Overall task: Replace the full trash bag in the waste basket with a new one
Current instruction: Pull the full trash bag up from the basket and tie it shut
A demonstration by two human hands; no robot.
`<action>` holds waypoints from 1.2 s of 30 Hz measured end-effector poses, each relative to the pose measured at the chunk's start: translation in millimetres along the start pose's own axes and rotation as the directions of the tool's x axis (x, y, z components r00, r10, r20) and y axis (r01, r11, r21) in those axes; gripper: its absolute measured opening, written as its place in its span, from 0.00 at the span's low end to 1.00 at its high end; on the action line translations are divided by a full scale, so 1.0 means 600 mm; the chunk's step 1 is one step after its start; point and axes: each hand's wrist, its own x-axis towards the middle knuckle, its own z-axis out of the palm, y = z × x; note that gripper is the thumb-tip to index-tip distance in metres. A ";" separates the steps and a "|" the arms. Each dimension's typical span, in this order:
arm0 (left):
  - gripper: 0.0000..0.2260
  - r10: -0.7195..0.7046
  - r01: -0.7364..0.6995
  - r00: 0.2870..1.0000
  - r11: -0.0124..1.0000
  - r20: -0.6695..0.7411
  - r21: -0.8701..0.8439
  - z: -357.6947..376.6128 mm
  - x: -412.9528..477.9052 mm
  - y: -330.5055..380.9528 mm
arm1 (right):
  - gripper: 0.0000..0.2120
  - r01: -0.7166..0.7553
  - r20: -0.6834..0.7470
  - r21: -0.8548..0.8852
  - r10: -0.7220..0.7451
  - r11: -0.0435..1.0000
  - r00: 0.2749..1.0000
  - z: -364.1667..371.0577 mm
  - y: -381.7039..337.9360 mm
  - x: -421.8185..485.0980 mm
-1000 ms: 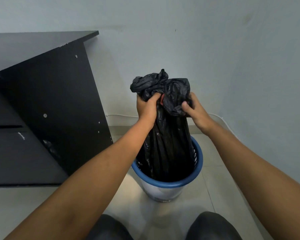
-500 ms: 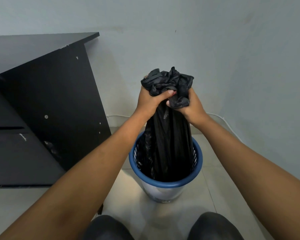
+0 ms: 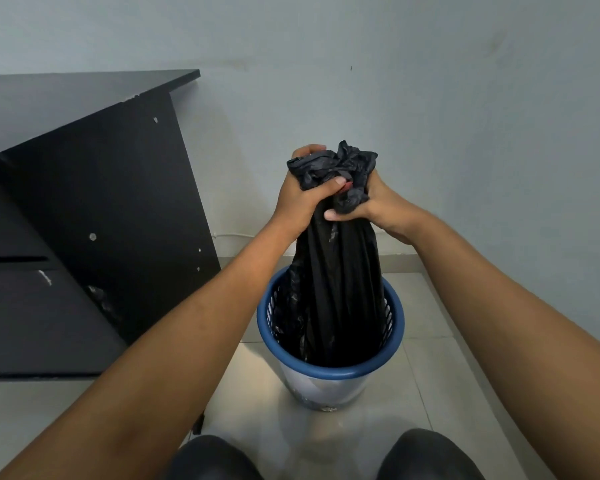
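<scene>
A black trash bag [image 3: 336, 271] stands stretched upward out of a waste basket with a blue rim [image 3: 329, 369] and pale lower wall, set on the tiled floor. The bag's gathered top is bunched above the basket. My left hand [image 3: 302, 192] is closed around the left side of the bunched neck. My right hand [image 3: 378, 209] is closed around the neck just below and to the right, thumb pressed across the plastic. The two hands touch each other on the bag. The bag's lower part is hidden inside the basket.
A black desk [image 3: 84, 209] with a side panel stands at the left, close to the basket. A pale wall [image 3: 430, 116] rises right behind the basket, with a thin white cable [image 3: 232, 236] along its base. My knees [image 3: 426, 455] show at the bottom edge.
My hands have closed in from either side and now squeeze the bag's neck together. The loose top has been crumpled smaller. The basket has not moved.
</scene>
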 end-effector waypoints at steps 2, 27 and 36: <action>0.17 -0.059 0.063 0.993 0.998 0.101 -0.030 0.004 0.000 0.010 | 0.49 0.000 -0.070 -0.030 -0.002 1.000 0.998 0.002 0.001 0.005; 0.45 -0.354 0.327 0.935 0.895 0.037 0.302 0.058 -0.084 -0.120 | 0.28 0.031 -0.561 0.049 0.002 0.998 0.828 0.057 -0.008 0.020; 0.13 -0.447 0.437 0.889 0.892 0.094 0.114 0.076 -0.119 -0.146 | 0.24 -0.052 -0.638 0.009 0.046 0.999 0.769 0.061 0.021 0.041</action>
